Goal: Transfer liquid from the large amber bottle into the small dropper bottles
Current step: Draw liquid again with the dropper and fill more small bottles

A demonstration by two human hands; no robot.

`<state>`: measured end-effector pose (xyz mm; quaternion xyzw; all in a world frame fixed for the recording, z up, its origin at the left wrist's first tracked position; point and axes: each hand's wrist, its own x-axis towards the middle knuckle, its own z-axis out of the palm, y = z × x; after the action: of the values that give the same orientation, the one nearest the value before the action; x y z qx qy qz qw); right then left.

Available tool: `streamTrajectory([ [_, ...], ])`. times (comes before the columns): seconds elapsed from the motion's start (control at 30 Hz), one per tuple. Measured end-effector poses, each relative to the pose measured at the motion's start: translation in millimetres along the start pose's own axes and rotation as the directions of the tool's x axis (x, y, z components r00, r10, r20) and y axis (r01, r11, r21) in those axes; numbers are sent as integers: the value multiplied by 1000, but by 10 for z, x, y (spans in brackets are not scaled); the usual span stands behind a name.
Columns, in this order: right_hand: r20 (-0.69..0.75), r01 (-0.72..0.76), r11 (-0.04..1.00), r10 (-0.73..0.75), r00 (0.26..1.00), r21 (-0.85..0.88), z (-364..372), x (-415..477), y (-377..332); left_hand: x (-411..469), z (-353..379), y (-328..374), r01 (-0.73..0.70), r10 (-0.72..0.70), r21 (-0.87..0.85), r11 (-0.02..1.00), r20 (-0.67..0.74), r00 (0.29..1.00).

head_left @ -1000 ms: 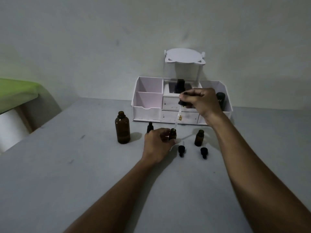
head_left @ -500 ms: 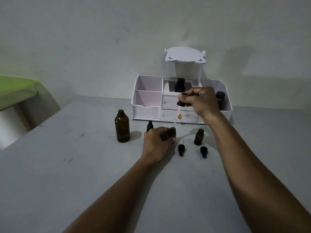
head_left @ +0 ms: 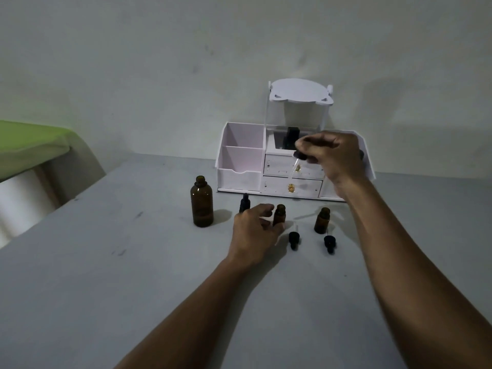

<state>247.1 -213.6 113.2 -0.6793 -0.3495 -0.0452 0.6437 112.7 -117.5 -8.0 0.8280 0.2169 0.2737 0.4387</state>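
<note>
The large amber bottle (head_left: pixel 201 204) stands uncapped on the grey table, left of centre. My right hand (head_left: pixel 330 155) pinches a black-bulbed dropper (head_left: pixel 296 166), its glass tube slanting down in the air above the small bottles. Below it stands a small open amber bottle (head_left: pixel 279 214). My left hand (head_left: pixel 253 230) is just left of that bottle with fingers spread, loosely beside it. A second small open amber bottle (head_left: pixel 322 221) stands to the right. A small dark capped bottle (head_left: pixel 244 202) stands behind my left hand. Two black dropper caps (head_left: pixel 294 239) (head_left: pixel 329 242) lie in front.
A white desk organiser (head_left: pixel 241 166) with drawers and compartments stands against the wall behind the bottles; a black bottle (head_left: pixel 291 138) sits in it. A green-covered surface (head_left: pixel 26 141) is at the far left, beyond the table's edge.
My right hand has lifted the dropper up and away from the small bottle's mouth. My left hand has loosened off that bottle and spread its fingers.
</note>
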Motion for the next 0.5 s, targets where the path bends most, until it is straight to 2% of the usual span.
streamTrajectory([
  [0.1,-54,44,998,-41,998,48,-23,16,-107,-80,-185,47,-55,56,32,998,-39,998],
  [0.2,-63,88,987,-80,995,136,20,-28,-255,-108,-513,46,-153,145,-28,988,-199,969],
  [0.3,-21,106,970,-104,994,218,152,-104,-420,-74,-939,-52,-215,155,-85,973,-452,879],
  [0.37,-2,112,959,-116,993,260,299,-147,-503,-3,-1207,-225,-166,68,-123,978,-570,819],
  [0.43,11,106,949,-115,993,296,475,-177,-553,71,-1394,-435,-93,-51,-236,967,-539,841],
  [0.5,26,88,937,-102,994,339,664,-192,-560,110,-1485,-608,-33,-132,-375,927,-406,904],
])
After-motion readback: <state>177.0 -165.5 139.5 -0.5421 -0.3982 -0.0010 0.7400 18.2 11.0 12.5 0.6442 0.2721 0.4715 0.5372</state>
